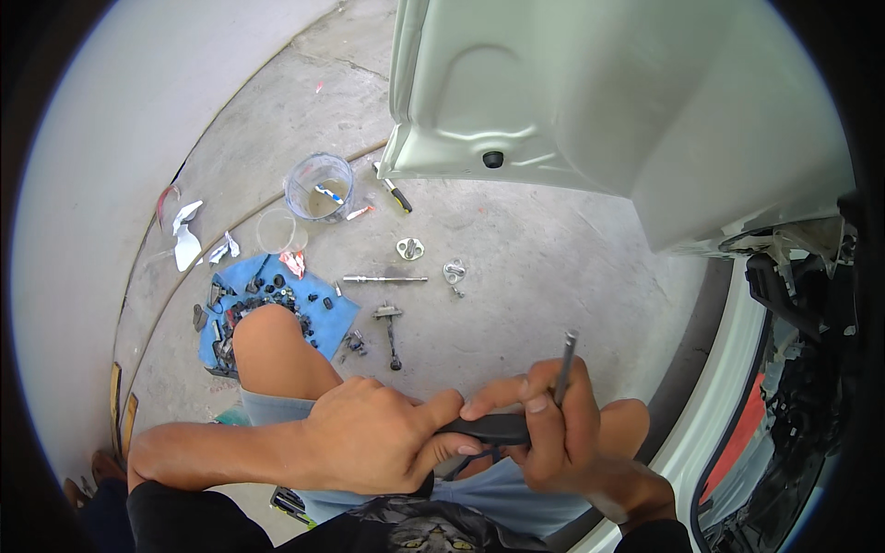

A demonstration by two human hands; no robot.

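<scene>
Black shirt (406, 530): lower edge.
Left hand (373, 433): fingers clamped on black part (493, 429).
Right hand (558, 442): fingers clamped on its other end, plus metal rod (566, 364).
Blue cloth (337, 330): small parts (281, 295) atop.

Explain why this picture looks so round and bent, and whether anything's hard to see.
Head view: black corners and the bowed foot of the left wall suit a wide fisheye lens; head view: soft light, no harsh glare on the pale panel; head view: left hand and right hand look fairly crisp, but the dark parts at far right lose detail.
</scene>
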